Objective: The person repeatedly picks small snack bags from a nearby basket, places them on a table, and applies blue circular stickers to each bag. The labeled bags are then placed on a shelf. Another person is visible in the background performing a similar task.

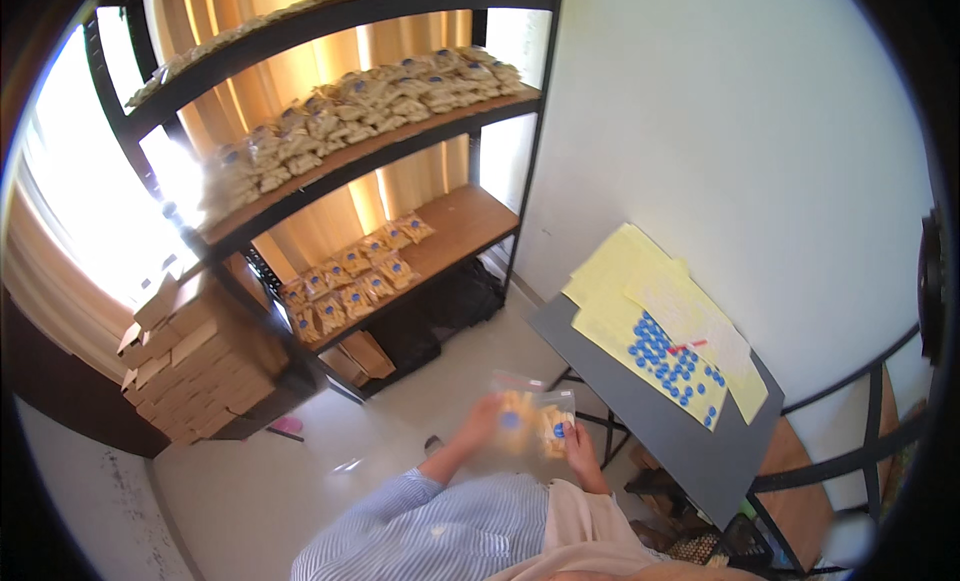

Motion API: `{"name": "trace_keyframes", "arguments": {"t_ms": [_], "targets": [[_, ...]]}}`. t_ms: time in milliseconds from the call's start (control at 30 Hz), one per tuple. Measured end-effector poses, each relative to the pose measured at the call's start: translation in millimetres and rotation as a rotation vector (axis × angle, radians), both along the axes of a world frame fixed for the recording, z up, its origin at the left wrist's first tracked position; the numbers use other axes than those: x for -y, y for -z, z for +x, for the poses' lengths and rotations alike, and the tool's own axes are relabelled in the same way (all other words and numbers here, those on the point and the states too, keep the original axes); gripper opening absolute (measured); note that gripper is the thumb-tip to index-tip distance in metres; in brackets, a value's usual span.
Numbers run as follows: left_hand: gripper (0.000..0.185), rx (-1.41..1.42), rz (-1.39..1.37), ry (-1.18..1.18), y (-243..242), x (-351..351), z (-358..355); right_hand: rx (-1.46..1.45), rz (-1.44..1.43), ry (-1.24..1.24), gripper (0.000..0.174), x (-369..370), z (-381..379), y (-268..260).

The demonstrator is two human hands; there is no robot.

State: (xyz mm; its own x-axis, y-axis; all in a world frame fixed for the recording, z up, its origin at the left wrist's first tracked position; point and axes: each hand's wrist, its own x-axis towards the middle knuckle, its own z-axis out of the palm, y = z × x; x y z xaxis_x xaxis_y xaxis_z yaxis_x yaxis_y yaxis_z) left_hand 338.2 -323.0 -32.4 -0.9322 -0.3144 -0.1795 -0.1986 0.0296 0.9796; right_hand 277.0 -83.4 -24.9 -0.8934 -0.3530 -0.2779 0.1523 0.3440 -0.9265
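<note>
In front of my body, my left hand (484,419) is closed on a clear plastic bag of pale yellow sticks (514,416), blurred by motion. A second such bag (556,423) is gripped along its right side by my right hand (580,446). Each bag bears a round blue sticker, and the two overlap slightly or hang side by side; I cannot tell whether they touch. To the right, a dark grey table (660,423) carries yellow backing sheets (611,269), one dotted with round blue stickers (660,348). A small red object (688,347) lies among them.
Ahead stands a black-framed shelf unit (375,161). Two rows of stickered bags (352,262) lie on its lower wooden shelf (469,213), with piled bags (360,115) above. Stacked cardboard boxes (202,371) rise at the left. A black-framed rack (814,465) is beside the table.
</note>
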Motion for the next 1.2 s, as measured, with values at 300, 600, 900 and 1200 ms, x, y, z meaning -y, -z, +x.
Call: {"name": "trace_keyframes", "arguments": {"t_ms": [300,600,900,1200], "targets": [[0.027,0.119,0.151,-0.365,-8,199,17,-0.126,-0.048,-0.239,0.037,219,-75,27],[0.019,0.004,0.241,-0.581,-25,262,52,-0.336,0.118,-0.253,0.033,352,-157,86],[0.015,0.043,0.219,-0.822,-39,295,48,-0.316,0.111,-0.244,0.030,480,-285,121],[0.022,0.062,0.101,-0.721,-6,334,-43,-0.190,0.059,-0.173,0.028,561,-329,135]]}}
